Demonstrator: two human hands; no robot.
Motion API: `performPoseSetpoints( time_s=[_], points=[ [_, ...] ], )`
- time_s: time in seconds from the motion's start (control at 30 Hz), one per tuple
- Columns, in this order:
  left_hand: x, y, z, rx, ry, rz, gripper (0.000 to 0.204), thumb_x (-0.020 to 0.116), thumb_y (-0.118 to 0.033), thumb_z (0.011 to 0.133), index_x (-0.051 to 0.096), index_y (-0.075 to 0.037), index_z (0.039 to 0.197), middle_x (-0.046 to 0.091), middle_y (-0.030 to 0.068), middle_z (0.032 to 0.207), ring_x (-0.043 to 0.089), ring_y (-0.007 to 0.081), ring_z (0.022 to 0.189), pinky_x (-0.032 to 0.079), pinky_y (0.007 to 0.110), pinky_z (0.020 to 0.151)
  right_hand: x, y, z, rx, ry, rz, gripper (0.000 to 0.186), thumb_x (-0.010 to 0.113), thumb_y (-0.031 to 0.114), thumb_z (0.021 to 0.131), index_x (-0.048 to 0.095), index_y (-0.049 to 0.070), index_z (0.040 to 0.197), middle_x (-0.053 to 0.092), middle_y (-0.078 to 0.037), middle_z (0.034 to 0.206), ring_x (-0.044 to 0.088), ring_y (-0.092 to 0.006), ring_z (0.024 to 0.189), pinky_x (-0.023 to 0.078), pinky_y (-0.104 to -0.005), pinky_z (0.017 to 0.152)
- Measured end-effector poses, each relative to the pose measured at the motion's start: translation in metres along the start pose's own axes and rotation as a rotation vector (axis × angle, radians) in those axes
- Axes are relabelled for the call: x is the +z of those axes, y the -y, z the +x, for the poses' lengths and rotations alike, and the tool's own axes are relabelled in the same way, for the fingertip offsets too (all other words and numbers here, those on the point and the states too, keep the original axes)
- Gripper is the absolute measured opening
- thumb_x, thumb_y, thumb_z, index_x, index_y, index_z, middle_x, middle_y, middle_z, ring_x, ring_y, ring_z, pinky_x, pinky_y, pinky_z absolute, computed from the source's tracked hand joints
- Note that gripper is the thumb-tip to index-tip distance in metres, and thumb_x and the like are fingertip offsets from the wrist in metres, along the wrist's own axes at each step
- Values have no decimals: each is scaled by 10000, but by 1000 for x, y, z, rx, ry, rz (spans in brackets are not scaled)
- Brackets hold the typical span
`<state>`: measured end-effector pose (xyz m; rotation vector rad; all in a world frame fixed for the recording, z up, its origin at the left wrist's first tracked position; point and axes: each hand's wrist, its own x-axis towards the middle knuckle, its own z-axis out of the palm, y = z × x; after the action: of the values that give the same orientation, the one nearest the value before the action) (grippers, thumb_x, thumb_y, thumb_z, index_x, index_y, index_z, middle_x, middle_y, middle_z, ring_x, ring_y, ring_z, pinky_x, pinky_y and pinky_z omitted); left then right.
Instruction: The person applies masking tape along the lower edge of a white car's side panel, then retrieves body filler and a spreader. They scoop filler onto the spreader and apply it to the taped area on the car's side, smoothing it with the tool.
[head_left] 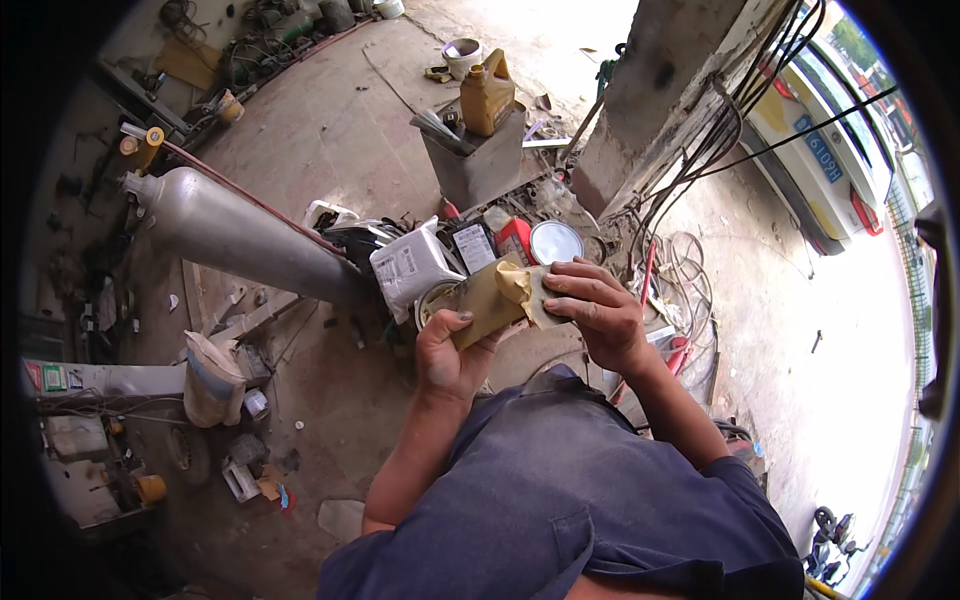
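My left hand (pixel 450 355) is closed on a flat tan putty board (pixel 487 305), its thumb lying along the near left edge. A lump of yellowish putty (pixel 515 286) sits at the board's right end. My right hand (pixel 605 312) is closed on a pale flat putty scraper (pixel 547 312), which meets the putty from the right. Fingers of this hand lie over the scraper's upper edge. Just beyond the board are a white plastic package (pixel 410 265), a round tin lid (pixel 556 243) and a red container (pixel 515 238). An open can's rim (pixel 424 303) is partly hidden behind the board.
A grey gas cylinder (pixel 225 225) leans at the left. Ahead, a yellow-brown jug (pixel 487 95) stands on a grey box (pixel 475 170). Hoses and cables (pixel 690 275) lie coiled at right, beside a concrete pillar (pixel 650 100). A white car (pixel 820 140) is parked outside.
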<state>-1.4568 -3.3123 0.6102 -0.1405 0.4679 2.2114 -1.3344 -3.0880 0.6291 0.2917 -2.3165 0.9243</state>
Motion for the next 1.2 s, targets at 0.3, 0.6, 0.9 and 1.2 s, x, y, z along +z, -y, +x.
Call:
performPoseSetpoints(
  time_s=[0.3,0.6,0.9,1.2],
  points=[
    [-14,16,11,-7,139,-237,615,574,-72,888,566,89,1482,700,248,1408,734,383,1262,657,483,1052,-56,-16,-8,-53,141,-129,393,708,-68,921,841,154,1216,787,-86,1341,700,-327,1330,506,-526,1186],
    [9,33,17,62,138,-48,559,619,-70,938,592,55,1483,707,217,1426,705,364,1323,595,534,1137,-49,-6,-29,755,-473,1201,248,644,128,1107,698,-13,1304,764,-73,1141,745,-154,980,608,-327,884],
    [1,62,14,-89,178,-111,372,616,-136,1073,673,55,1387,730,195,1404,709,322,1322,560,484,1175,-18,5,-29,1268,-300,1635,348,621,372,1112,736,58,1207,740,-12,884,623,-104,607,486,-260,505],
    [1,83,9,-123,115,-86,352,632,-141,1071,689,35,1371,751,169,1374,726,288,1293,560,444,1172,3,16,-39,1179,-319,1525,313,641,362,1142,729,74,1224,740,-4,929,662,-83,668,529,-245,554]
  ],
)
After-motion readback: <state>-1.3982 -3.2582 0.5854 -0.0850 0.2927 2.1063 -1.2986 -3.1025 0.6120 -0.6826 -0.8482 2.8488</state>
